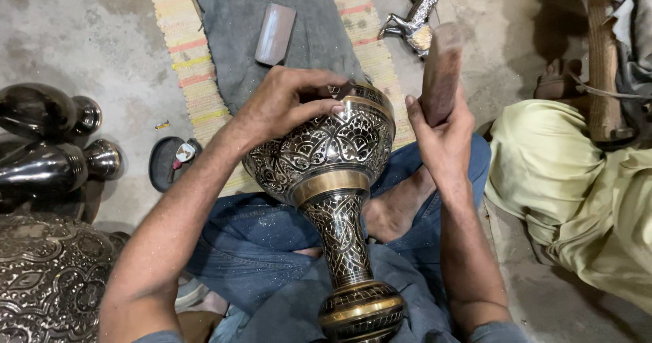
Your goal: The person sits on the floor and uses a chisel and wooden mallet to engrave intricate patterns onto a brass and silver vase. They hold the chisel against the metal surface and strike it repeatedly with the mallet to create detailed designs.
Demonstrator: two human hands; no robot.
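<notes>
One engraved brass vase, black with gold bands, is laid across the lap of a seated person in blue jeans, its foot toward the camera and its mouth pointed away. Its bowl and stem are already covered in fine cut pattern; judged from this, the engraving is far advanced, though the side turned away cannot be seen. The left hand is closed on a small chisel set against the vase's upper band. The right hand is clamped on one wooden mallet, raised just beside the rim. One flat sharpening stone lies on a grey cloth over a striped mat. One metal horse figurine lies beyond. Two dark plain vases and one large patterned vessel are seen at the left. A second person's pale green garment is visible at the right.
</notes>
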